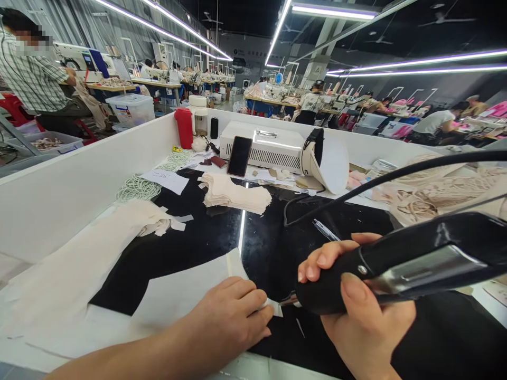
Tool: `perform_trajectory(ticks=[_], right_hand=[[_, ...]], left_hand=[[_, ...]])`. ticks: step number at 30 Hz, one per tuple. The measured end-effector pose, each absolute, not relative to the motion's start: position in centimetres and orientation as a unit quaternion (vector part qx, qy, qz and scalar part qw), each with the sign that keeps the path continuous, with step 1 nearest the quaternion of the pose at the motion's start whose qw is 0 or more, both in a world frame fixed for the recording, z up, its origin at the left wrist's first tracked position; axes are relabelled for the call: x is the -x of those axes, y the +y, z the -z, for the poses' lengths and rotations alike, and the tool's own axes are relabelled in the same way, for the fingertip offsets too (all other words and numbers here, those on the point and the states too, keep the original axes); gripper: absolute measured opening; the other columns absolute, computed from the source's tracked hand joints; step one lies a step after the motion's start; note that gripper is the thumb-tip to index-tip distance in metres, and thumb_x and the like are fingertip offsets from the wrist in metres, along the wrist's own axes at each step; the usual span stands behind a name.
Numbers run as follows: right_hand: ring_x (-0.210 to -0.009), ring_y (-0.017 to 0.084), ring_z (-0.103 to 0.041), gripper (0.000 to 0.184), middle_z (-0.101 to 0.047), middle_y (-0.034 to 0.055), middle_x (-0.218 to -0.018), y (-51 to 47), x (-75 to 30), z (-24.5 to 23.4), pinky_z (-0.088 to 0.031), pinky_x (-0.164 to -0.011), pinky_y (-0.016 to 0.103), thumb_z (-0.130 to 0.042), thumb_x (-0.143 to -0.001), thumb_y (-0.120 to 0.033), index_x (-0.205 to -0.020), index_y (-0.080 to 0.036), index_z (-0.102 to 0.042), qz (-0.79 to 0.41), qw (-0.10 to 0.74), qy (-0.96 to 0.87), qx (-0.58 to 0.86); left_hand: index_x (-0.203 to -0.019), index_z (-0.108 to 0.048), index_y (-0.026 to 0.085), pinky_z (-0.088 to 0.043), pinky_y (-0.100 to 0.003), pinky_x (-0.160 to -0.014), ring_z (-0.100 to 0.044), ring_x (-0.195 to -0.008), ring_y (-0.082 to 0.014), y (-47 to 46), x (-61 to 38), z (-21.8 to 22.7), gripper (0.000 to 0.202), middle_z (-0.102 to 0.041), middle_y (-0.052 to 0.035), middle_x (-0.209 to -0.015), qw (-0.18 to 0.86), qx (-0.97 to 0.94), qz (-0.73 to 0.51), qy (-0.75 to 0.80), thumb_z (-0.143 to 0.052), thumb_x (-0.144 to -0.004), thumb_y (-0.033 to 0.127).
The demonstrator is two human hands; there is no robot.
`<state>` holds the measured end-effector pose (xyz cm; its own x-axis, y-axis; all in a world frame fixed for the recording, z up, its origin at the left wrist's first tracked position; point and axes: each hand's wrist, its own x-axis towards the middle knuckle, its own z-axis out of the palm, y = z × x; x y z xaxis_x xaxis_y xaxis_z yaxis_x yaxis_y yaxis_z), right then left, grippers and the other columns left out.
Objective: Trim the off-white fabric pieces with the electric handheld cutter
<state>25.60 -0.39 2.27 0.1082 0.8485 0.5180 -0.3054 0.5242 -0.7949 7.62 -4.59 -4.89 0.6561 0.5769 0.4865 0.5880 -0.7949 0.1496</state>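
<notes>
My right hand [358,309] is wrapped round the handle of a black corded hand tool [415,261], its tip pointing left and down at the black table top [206,237]. My left hand [233,316] lies with curled fingers pressing a small pale fabric piece [273,306] right by the tool's tip. A white sheet [178,290] lies under and left of that hand. The tool's black cable [396,177] arcs up to the right.
A stack of beige fabric pieces [233,195], a pen [325,230], a white box machine [269,148] with a phone [239,156] leaning on it, a red flask [184,128] and coiled cord [138,188] stand farther back. White walls [79,179] bound the table. Other people work at distant benches.
</notes>
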Motion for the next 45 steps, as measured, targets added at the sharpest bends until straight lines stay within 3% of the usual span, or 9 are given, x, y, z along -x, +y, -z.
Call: perform_trajectory(ticks=[6, 12, 21, 29, 41, 45], right_hand=[[-0.057, 0.015, -0.062, 0.041, -0.066, -0.0033, -0.076, -0.7, -25.8, -2.7, -0.059, -0.049, 0.03, -0.087, -0.08, -0.037, -0.113, -0.026, -0.065, -0.422, 0.714, -0.497, 0.254], [-0.061, 0.015, -0.064, 0.036, -0.066, -0.0033, -0.078, -1.0, -25.8, -2.3, -0.06, -0.052, 0.03, -0.083, -0.086, -0.036, -0.115, -0.028, -0.064, -0.434, 0.694, -0.512, 0.26], [-0.057, 0.016, -0.062, 0.042, -0.066, -0.0036, -0.075, -0.6, -26.4, -2.7, -0.058, -0.048, 0.03, -0.088, -0.079, -0.039, -0.111, -0.027, -0.065, -0.411, 0.704, -0.507, 0.28], [-0.054, 0.017, -0.06, 0.045, -0.066, -0.0032, -0.071, -0.5, -26.8, -2.9, -0.058, -0.045, 0.033, -0.092, -0.072, -0.04, -0.107, -0.026, -0.067, -0.394, 0.709, -0.5, 0.303], [-0.053, 0.018, -0.056, 0.052, -0.066, -0.0044, -0.067, -0.4, -26.6, -3.4, -0.056, -0.044, 0.032, -0.095, -0.063, -0.041, -0.103, -0.028, -0.065, -0.396, 0.716, -0.466, 0.337], [-0.053, 0.017, -0.055, 0.049, -0.065, -0.0055, -0.068, 0.2, -25.8, -3.7, -0.055, -0.044, 0.031, -0.092, -0.066, -0.04, -0.104, -0.028, -0.064, -0.398, 0.727, -0.461, 0.319]], left_hand=[[-0.111, -0.064, 0.014, -0.054, -0.036, -0.081, -0.063, -0.091, -0.0213, -4.4, -7.4, 4.8, 0.014, -0.068, -0.0029, -0.099, 0.014, 0.913, 0.255, -0.319, -0.064, -0.106, 0.026], [-0.112, -0.064, 0.014, -0.056, -0.036, -0.084, -0.065, -0.094, -0.0213, -4.2, -7.4, 4.6, 0.013, -0.069, -0.0038, -0.099, 0.009, 0.912, 0.251, -0.324, -0.06, -0.107, 0.026], [-0.112, -0.065, 0.014, -0.054, -0.034, -0.105, -0.069, -0.103, -0.0184, -4.1, -6.7, 4.4, 0.014, -0.072, -0.005, -0.106, 0.003, 0.908, 0.278, -0.312, -0.054, -0.11, 0.023], [-0.116, -0.065, 0.016, -0.05, -0.036, -0.112, -0.068, -0.111, -0.0192, -4.1, -6.4, 4.9, 0.016, -0.073, -0.0062, -0.112, -0.009, 0.905, 0.267, -0.33, -0.054, -0.111, 0.026], [-0.11, -0.065, 0.015, -0.053, -0.034, -0.104, -0.068, -0.108, -0.0205, -3.8, -6.6, 4.5, 0.013, -0.072, -0.0058, -0.108, 0.016, 0.92, 0.218, -0.324, -0.059, -0.109, 0.027], [-0.109, -0.065, 0.014, -0.054, -0.035, -0.102, -0.068, -0.107, -0.021, -3.9, -6.6, 4.7, 0.014, -0.071, -0.006, -0.107, 0.032, 0.921, 0.218, -0.322, -0.06, -0.109, 0.027]])
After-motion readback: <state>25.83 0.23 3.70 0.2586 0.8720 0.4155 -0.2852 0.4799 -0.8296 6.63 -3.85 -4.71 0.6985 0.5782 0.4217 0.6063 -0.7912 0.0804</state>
